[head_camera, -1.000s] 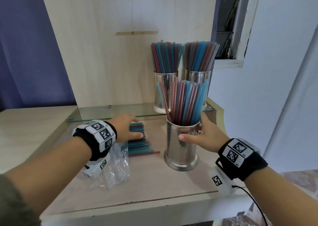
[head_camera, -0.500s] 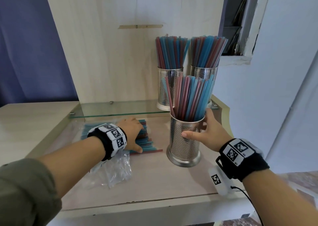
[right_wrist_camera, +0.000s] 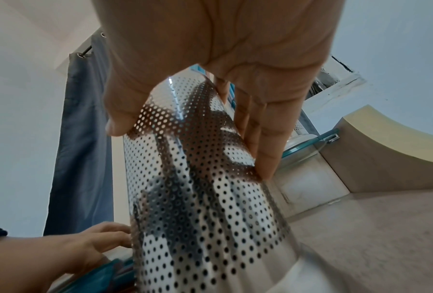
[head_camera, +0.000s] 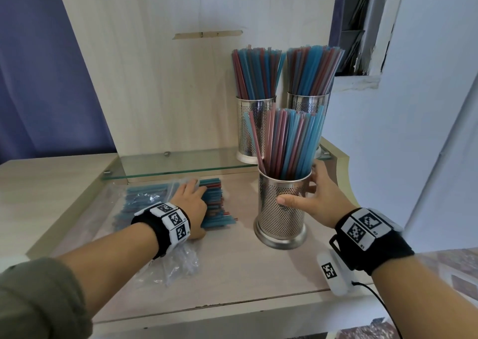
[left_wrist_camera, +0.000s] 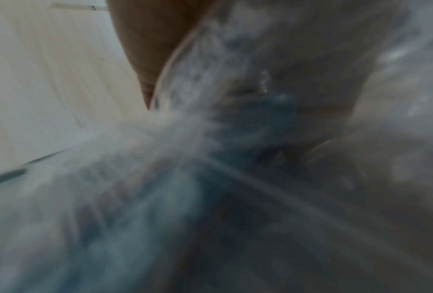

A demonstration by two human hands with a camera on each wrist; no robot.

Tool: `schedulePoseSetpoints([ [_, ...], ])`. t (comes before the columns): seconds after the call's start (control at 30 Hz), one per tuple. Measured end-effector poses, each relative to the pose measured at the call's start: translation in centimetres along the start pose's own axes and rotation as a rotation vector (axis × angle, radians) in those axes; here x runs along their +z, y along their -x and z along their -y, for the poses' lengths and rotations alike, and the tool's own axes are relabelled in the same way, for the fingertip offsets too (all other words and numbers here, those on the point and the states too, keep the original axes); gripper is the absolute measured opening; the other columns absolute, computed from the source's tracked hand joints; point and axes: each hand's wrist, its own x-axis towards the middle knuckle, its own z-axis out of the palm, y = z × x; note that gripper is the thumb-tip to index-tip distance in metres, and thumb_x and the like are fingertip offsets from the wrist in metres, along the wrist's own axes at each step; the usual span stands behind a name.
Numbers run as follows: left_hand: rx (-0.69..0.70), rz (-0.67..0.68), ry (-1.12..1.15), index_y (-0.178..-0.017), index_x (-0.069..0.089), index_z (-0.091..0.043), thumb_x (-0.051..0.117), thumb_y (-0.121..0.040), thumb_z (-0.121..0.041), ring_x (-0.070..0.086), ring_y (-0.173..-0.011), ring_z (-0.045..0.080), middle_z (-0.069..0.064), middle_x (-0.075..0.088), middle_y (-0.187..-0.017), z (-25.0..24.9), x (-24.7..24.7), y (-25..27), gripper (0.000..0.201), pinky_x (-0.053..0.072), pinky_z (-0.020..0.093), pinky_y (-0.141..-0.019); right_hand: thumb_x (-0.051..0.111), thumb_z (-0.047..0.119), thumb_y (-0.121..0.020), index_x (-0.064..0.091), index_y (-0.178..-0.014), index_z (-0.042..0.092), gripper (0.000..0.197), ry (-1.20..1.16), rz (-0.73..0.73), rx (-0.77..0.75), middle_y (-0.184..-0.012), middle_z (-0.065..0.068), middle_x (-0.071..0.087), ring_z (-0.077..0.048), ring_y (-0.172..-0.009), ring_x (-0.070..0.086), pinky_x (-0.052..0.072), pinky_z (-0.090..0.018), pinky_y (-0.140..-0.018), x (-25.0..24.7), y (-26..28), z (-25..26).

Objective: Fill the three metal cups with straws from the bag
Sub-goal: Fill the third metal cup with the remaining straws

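My right hand (head_camera: 301, 194) grips the near perforated metal cup (head_camera: 282, 217), thumb on its front and fingers round the back; the right wrist view shows the same hold on the cup (right_wrist_camera: 197, 198). The cup stands on the table, packed with blue and red straws (head_camera: 289, 142). Two more metal cups, left (head_camera: 254, 121) and right (head_camera: 307, 101), stand full on the glass shelf behind. My left hand (head_camera: 191, 201) lies flat on a pile of loose straws (head_camera: 219, 209) at the mouth of the clear plastic bag (head_camera: 168, 266). The left wrist view is a blur of bag plastic (left_wrist_camera: 210, 138).
The glass shelf (head_camera: 181, 163) overhangs the back of the wooden table (head_camera: 232, 274), with a wooden panel (head_camera: 155, 80) behind it. A blue curtain (head_camera: 38, 80) hangs at the left. The table's curved right edge (head_camera: 338, 163) lies close behind my right hand.
The view has lifted and come closer. My left hand has slid a little further over the straw pile toward the bag. My right hand keeps its hold on the near cup.
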Motion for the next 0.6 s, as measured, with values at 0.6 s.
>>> schedulePoseSetpoints([
  [0.6, 0.169, -0.063, 0.692, -0.12, 0.053, -0.038, 0.065, -0.087, -0.045, 0.06, -0.1, 0.013, -0.011, 0.063, -0.109, 4.4, -5.0, 2.7, 0.036, 0.046, 0.032, -0.095, 0.085, 0.052, -0.052, 0.025, -0.141, 0.031, 0.11, -0.027, -0.009, 0.014, -0.13, 0.006, 0.053, -0.015, -0.118, 0.054, 0.043, -0.025, -0.092, 0.2, 0.0, -0.4],
])
